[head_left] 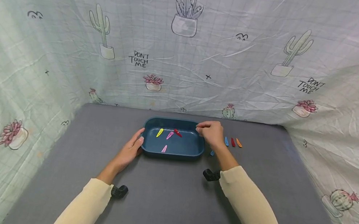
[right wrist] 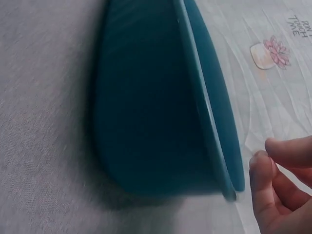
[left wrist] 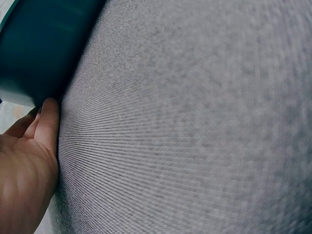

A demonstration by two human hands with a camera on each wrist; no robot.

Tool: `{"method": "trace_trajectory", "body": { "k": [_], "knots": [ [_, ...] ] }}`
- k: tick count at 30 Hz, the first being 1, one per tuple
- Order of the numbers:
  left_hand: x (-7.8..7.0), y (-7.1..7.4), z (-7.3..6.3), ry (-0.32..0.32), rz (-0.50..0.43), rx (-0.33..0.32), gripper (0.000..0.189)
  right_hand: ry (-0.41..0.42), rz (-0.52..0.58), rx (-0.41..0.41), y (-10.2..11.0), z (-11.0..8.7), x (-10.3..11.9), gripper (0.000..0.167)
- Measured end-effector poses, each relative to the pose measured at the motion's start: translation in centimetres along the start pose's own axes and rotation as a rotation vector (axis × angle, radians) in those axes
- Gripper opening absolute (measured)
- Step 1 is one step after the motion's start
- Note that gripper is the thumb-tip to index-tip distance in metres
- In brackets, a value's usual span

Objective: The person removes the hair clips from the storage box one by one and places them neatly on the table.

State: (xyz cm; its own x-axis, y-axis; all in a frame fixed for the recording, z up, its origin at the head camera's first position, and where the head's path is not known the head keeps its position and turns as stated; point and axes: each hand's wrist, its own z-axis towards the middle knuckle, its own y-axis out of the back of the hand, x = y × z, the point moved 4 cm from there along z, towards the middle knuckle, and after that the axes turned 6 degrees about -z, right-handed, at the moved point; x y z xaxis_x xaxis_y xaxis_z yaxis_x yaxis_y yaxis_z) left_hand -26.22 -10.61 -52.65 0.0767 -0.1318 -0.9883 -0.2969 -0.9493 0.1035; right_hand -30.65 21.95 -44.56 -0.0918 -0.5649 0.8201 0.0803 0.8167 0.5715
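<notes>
A dark blue rectangular tray (head_left: 172, 152) lies in the middle of the table in the head view. Inside it are a yellow hair clip (head_left: 159, 133), a red hair clip (head_left: 178, 133) and two pink hair clips, one of them a pale pink clip (head_left: 164, 148). My left hand (head_left: 128, 150) touches the tray's left end with fairly straight fingers. Over the right end of the rim is my right hand (head_left: 211, 133), its fingers curled and thumb meeting the fingertips. In the right wrist view, nothing shows between those fingertips.
Right of the tray lie a blue hair clip (head_left: 226, 141), a second red clip (head_left: 233, 142) and an orange clip (head_left: 239, 143). Another blue clip (head_left: 212, 153) sits partly hidden by the right wrist. A patterned curtain (head_left: 183, 72) rises behind the grey table (head_left: 163, 205).
</notes>
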Motion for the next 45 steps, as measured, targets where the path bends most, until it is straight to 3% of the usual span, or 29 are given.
{"method": "trace_trajectory", "body": {
  "k": [10,28,45],
  "knots": [
    [0.0,0.0,0.0,-0.012,-0.018,0.006,0.059,-0.01,0.06,0.092,-2.4,0.9,1.8,0.02],
    [0.0,0.1,0.0,-0.019,-0.023,0.006,0.06,0.052,0.021,0.262,-6.7,2.2,4.4,0.022],
    [-0.3,0.1,-0.1,-0.021,-0.02,0.002,0.057,0.002,0.039,0.474,-10.0,3.3,5.5,0.032]
  ]
}}
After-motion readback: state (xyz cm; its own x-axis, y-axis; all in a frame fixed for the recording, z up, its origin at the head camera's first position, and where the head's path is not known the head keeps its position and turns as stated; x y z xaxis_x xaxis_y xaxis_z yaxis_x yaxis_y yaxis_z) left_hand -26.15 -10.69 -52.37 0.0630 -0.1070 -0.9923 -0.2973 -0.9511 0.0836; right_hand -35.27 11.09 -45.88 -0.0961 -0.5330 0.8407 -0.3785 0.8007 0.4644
